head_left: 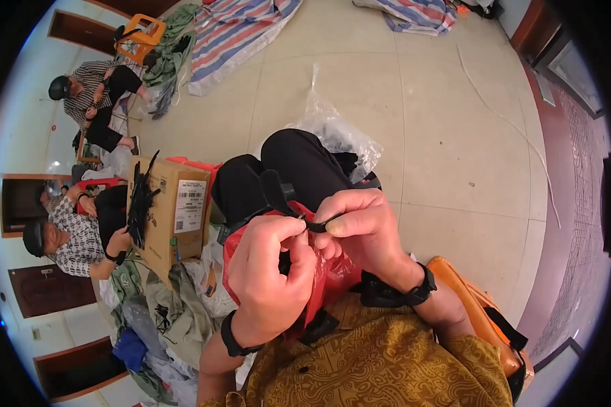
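Note:
My left hand (273, 271) and my right hand (362, 229) meet over my lap, both pinching a small black strap piece (313, 225) between thumb and fingers. A longer black part (273, 190) of it sticks up toward my knees. Under the hands lies a red plastic bag (327, 278) on my lap. Each wrist wears a black band.
A clear plastic bag (332, 129) with dark pieces lies on the tiled floor past my knees. A cardboard box (176, 210) with black pieces on top stands at left. Two other people sit at left. Striped tarps lie at the top. An orange stool edge (475, 298) shows at right.

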Action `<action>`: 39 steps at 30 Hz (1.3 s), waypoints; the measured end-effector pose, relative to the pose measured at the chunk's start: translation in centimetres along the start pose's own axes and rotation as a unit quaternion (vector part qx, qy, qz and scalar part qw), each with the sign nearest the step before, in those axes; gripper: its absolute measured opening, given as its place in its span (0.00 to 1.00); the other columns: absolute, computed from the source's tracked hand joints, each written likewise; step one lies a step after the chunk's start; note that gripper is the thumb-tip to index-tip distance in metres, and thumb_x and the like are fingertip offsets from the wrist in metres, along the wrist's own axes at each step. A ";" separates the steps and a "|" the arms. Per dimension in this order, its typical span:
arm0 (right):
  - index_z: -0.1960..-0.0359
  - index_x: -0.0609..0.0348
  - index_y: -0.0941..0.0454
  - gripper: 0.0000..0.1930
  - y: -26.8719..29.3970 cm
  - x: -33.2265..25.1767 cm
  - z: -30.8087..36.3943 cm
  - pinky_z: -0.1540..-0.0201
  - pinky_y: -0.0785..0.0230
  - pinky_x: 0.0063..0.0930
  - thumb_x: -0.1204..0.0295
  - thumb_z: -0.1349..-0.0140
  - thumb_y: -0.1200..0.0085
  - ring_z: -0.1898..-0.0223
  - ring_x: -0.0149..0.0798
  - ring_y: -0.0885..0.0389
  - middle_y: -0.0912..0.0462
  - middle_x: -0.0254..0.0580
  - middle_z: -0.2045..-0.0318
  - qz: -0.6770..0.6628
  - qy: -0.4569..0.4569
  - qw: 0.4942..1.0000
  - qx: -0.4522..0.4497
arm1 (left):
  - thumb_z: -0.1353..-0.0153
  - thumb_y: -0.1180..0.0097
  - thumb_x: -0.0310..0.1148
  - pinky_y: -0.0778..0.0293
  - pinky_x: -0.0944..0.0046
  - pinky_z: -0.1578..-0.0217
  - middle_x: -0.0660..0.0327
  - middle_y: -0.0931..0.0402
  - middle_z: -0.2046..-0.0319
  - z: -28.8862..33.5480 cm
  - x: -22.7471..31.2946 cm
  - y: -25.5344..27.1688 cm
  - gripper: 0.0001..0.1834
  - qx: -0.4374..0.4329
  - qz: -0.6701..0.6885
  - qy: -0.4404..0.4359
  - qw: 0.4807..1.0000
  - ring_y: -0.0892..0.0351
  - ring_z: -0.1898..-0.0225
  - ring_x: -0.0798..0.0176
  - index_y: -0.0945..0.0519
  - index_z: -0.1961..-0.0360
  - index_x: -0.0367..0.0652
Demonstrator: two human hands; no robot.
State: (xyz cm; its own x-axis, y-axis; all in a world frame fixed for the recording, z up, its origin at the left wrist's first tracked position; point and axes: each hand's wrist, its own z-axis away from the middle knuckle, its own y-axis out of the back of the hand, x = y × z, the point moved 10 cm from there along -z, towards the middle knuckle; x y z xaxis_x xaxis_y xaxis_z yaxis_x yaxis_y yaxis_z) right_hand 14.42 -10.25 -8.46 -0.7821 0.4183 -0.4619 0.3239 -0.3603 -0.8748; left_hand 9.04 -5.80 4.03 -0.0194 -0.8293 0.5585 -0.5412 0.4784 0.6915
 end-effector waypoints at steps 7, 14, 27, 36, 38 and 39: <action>0.78 0.68 0.26 0.05 0.3 0.4 -0.9 0.84 0.38 0.20 0.77 0.54 0.51 0.85 0.33 0.27 0.23 0.44 0.83 -0.006 -0.031 1.000 0.002 | 0.59 0.48 0.11 0.30 0.72 0.80 0.58 0.31 0.75 -0.5 -0.3 -0.6 0.12 -0.020 0.010 0.006 1.000 0.28 0.80 0.65 0.30 0.71 0.36; 0.76 0.69 0.25 0.05 0.7 1.3 -1.6 0.84 0.37 0.17 0.78 0.51 0.51 0.85 0.31 0.26 0.23 0.42 0.83 -0.062 -0.045 0.997 -0.014 | 0.58 0.48 0.12 0.31 0.73 0.81 0.60 0.31 0.77 -0.7 -1.8 -1.1 0.12 -0.028 0.024 0.045 0.998 0.28 0.80 0.69 0.30 0.71 0.36; 0.76 0.69 0.26 0.06 1.1 1.9 -2.4 0.85 0.38 0.17 0.77 0.52 0.51 0.86 0.31 0.27 0.24 0.43 0.83 -0.095 -0.051 0.993 -0.044 | 0.52 0.50 0.15 0.34 0.76 0.78 0.65 0.29 0.78 -0.6 -2.9 -1.4 0.10 -0.019 0.002 0.107 0.994 0.31 0.79 0.77 0.30 0.67 0.37; 0.77 0.66 0.26 0.07 1.1 2.5 -2.4 0.84 0.36 0.17 0.74 0.51 0.51 0.86 0.31 0.27 0.23 0.42 0.83 -0.102 -0.071 0.991 -0.049 | 0.52 0.49 0.15 0.34 0.76 0.79 0.65 0.30 0.79 -0.6 -2.6 -1.5 0.10 -0.022 -0.013 0.094 0.995 0.32 0.80 0.77 0.31 0.67 0.36; 0.77 0.66 0.26 0.07 0.9 2.6 -2.3 0.84 0.36 0.18 0.73 0.51 0.50 0.86 0.31 0.27 0.23 0.42 0.82 -0.119 -0.077 0.988 -0.053 | 0.54 0.47 0.16 0.34 0.75 0.81 0.63 0.30 0.79 -0.6 -2.6 -1.5 0.11 -0.013 -0.020 0.079 0.997 0.31 0.81 0.75 0.30 0.68 0.37; 0.77 0.66 0.26 0.07 1.0 2.7 -2.3 0.84 0.36 0.18 0.73 0.51 0.50 0.86 0.31 0.27 0.23 0.42 0.82 -0.119 -0.077 0.989 -0.052 | 0.55 0.45 0.16 0.34 0.74 0.83 0.62 0.29 0.80 -0.6 -2.5 -1.3 0.12 -0.003 -0.026 0.064 0.998 0.30 0.82 0.73 0.30 0.68 0.38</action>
State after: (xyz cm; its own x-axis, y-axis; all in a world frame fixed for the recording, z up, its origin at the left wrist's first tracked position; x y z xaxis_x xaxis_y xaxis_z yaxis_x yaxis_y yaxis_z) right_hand 13.90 -7.53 -10.86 -0.9118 0.3465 -0.2205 0.1680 -0.1751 -0.9701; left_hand 10.31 -4.20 1.99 0.1171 -0.8091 0.5758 -0.5342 0.4375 0.7234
